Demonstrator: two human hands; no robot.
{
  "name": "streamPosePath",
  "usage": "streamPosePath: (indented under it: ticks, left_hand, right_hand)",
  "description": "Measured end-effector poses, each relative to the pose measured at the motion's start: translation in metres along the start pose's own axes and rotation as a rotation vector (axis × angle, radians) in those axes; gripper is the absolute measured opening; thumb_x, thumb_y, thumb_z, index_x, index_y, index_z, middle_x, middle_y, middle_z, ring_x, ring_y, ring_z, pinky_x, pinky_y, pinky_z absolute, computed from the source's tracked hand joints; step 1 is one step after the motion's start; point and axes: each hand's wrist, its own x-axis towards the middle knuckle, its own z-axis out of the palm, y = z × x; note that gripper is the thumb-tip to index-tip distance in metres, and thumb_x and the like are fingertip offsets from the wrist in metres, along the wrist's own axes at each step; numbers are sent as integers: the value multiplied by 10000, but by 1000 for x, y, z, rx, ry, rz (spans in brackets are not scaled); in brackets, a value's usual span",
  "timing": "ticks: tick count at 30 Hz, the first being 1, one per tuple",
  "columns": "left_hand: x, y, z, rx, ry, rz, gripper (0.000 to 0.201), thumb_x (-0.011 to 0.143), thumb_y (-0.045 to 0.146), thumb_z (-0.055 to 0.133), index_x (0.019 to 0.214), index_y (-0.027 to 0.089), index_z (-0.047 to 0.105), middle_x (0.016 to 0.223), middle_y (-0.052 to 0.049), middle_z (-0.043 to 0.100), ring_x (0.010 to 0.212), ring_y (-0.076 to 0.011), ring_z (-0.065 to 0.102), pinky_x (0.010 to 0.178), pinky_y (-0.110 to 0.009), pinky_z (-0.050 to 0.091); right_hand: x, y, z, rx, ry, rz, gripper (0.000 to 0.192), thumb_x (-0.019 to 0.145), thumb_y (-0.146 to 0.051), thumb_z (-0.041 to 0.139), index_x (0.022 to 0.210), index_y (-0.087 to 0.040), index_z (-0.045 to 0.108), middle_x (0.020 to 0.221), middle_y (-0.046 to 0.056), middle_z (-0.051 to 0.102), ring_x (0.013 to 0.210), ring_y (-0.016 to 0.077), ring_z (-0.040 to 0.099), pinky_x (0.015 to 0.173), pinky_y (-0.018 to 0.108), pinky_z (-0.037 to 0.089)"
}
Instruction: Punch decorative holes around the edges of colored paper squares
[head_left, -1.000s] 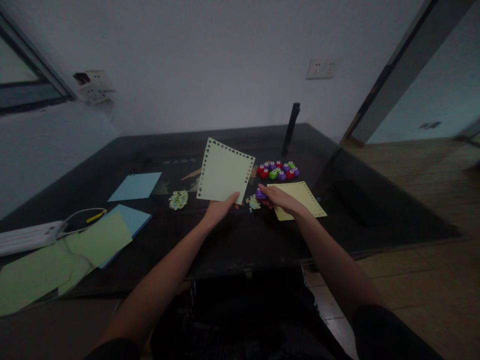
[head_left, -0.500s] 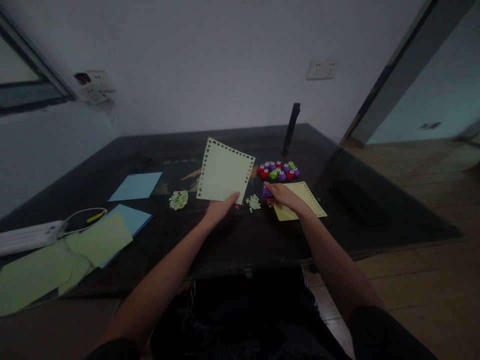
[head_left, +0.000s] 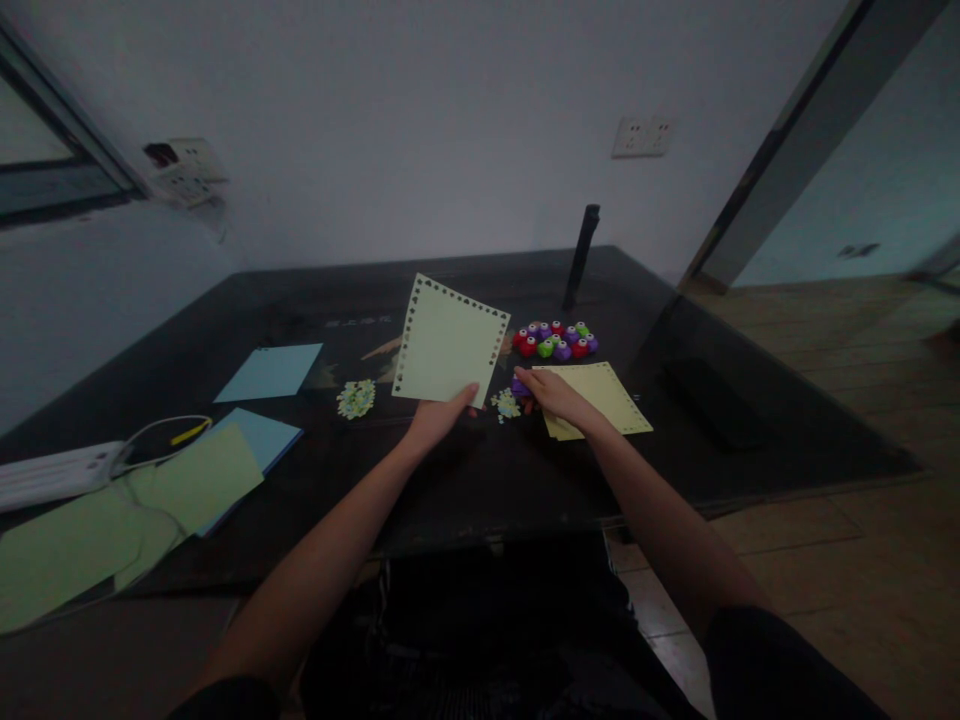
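My left hand (head_left: 448, 403) grips the lower edge of a pale green paper sheet (head_left: 450, 340), thumb in front, and tilts it up above the table. Small shapes are punched along its left, top and right edges. Between thumb and fingers my right hand (head_left: 551, 392) holds a purple craft punch (head_left: 520, 385), partly hidden by the fingers. Just left of that punch lies a small heap of paper cutouts (head_left: 505, 404). Under and beside my right hand are yellow sheets (head_left: 611, 395) with punched edges. Behind them stand several red, green and purple craft punches (head_left: 555, 342) in a cluster.
A larger heap of cutouts (head_left: 356, 399) lies left of the held sheet. Blue sheets (head_left: 270, 373) and green sheets (head_left: 202, 480) lie at the left, near a white power strip (head_left: 60, 475) with a cable. A black upright post (head_left: 581, 257) stands at the back of the dark table (head_left: 480, 500).
My right hand has moved slightly left with the purple punch, nearer the held sheet and over the small heap's edge. My left hand and its sheet stay almost still.
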Motion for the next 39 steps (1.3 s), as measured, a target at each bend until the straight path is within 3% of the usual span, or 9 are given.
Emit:
streamPosePath:
  ticks: [4,12,23,33,39]
  left_hand:
    - [2,-3,1,-13,8,4,292,704,456,614,660,169,649,662,-78,700,735,-220,662,901,-337,465]
    - [2,-2,1,-43,-16,50,296,706,447,605,687,154,642,653,-72,695,675,-207,655,890,-347,468]
    - [2,-2,1,-13,-17,43,300,725,452,597,650,164,639,638,-74,689,698,-213,656,887,-337,465]
    - [-2,4,1,-13,-10,12,245,725,401,601,622,181,633,648,-57,696,674,-205,652,898,-330,464]
    - [1,0,-1,33,-8,20,290,712,450,591,574,196,619,598,-64,679,750,-232,655,952,-356,431]
  right_hand:
    - [-2,-7,1,145,0,-15,519,861,-635,324,689,-181,509,599,30,584,545,140,553,549,254,416]
    - [-3,-7,-6,-85,76,-38,453,916,-501,314,630,-186,469,540,4,542,502,141,548,590,266,386]
    - [-1,-2,-10,-228,89,0,447,918,-501,313,634,-192,466,565,3,546,454,119,505,546,265,349]
    - [-2,-6,1,-115,58,-73,441,917,-498,323,641,-191,478,549,12,555,555,146,553,618,262,394]
    - [-1,-8,3,31,69,-90,469,888,-564,332,701,-177,518,634,22,590,572,139,563,571,252,415]
